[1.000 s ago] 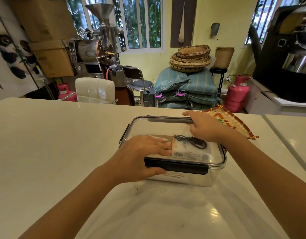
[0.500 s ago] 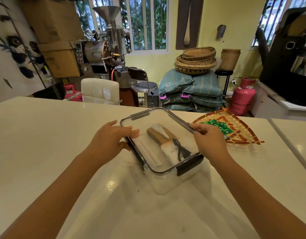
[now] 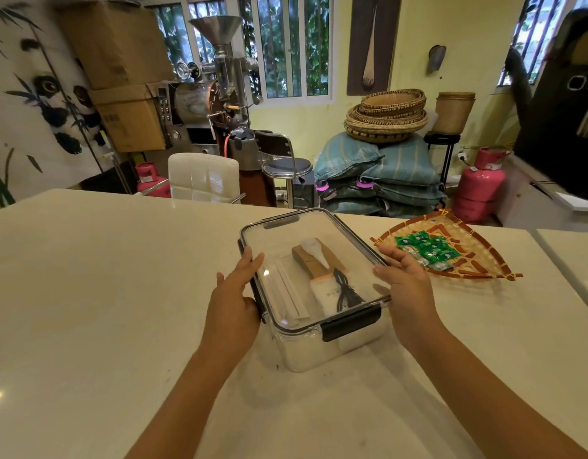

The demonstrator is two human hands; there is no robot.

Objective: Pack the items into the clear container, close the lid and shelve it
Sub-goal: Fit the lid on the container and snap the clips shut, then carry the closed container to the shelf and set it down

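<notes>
Left hand (image 3: 233,303): fingers spread, pressed flat against clear container's (image 3: 319,346) left side
Right hand (image 3: 406,289): apparently gripping right rim
Lid (image 3: 286,246): on

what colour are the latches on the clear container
Black, clearest on the near latch of the clear container in the head view.

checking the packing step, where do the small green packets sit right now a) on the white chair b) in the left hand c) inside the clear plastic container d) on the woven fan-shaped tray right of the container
d: the small green packets lie on the woven fan-shaped tray, right of the lidded clear plastic container, which both hands flank.
</notes>
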